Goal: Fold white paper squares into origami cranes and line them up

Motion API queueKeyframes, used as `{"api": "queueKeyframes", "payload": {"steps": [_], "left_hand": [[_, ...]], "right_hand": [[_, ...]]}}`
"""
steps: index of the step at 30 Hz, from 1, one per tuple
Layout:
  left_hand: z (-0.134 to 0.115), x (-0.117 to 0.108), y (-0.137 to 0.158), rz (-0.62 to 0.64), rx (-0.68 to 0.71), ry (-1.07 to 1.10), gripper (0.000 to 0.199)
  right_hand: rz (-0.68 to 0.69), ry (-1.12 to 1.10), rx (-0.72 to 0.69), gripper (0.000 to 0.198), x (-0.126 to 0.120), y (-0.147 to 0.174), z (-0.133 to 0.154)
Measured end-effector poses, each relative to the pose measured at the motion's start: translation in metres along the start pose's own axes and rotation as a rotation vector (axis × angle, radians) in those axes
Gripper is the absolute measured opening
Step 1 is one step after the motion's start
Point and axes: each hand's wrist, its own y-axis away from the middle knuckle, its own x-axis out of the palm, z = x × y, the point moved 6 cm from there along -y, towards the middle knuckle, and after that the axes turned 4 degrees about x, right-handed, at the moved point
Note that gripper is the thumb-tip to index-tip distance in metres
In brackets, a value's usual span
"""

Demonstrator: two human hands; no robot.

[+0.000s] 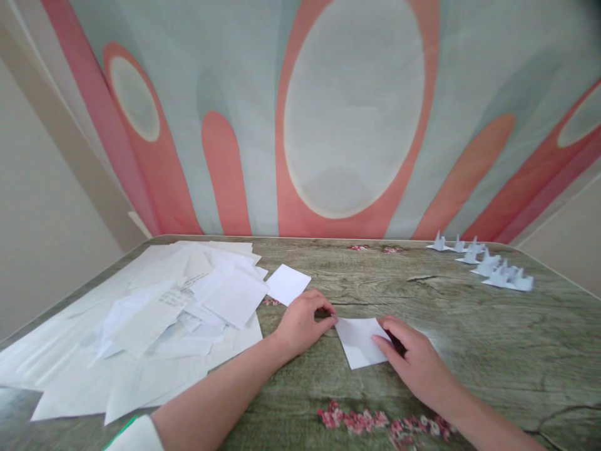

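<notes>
A small white square sheet of paper (pixel 360 346) is held between my two hands, just above or on the wood-patterned table. My left hand (pixel 307 318) pinches its far left corner between thumb and fingers. At the opposite side my right hand (pixel 409 351) grips the right edge, thumb on top and fingers behind. Another white paper square (pixel 288 284) lies flat beyond my left hand, close to the paper pile.
A spread-out pile of white papers (pixel 154 313), some with writing, covers the table's left side. Several folded white paper figures (pixel 502 272) stand at the far right. A patterned curtain (pixel 263 188) hangs behind the wooden table (pixel 451 307), which has printed pink flowers.
</notes>
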Motion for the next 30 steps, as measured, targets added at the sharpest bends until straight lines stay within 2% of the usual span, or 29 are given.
{"api": "queueKeyframes", "payload": {"steps": [6,12,16,19,24,30], "left_hand": [[-0.002,0.000,0.001,0.031,0.063,-0.077,0.006],[-0.015,0.003,0.001,0.131,0.259,-0.392,0.017],[-0.023,0.006,0.004,0.213,0.323,-0.601,0.016],[-0.027,0.009,0.007,0.249,0.359,-0.670,0.012],[-0.027,0.010,0.007,0.252,0.350,-0.623,0.013],[-0.021,0.000,0.007,0.132,0.266,-0.345,0.019]], "right_hand": [[-0.011,-0.019,-0.001,0.014,0.000,-0.001,-0.006],[-0.016,-0.016,-0.011,0.014,0.000,-0.001,-0.009],[-0.013,-0.024,-0.023,0.015,0.000,-0.003,-0.007],[-0.003,-0.026,-0.029,0.017,-0.001,-0.003,-0.005],[0.002,-0.015,-0.039,0.018,-0.002,-0.002,-0.002],[-0.014,0.005,-0.071,0.019,-0.001,-0.001,-0.002]]}}
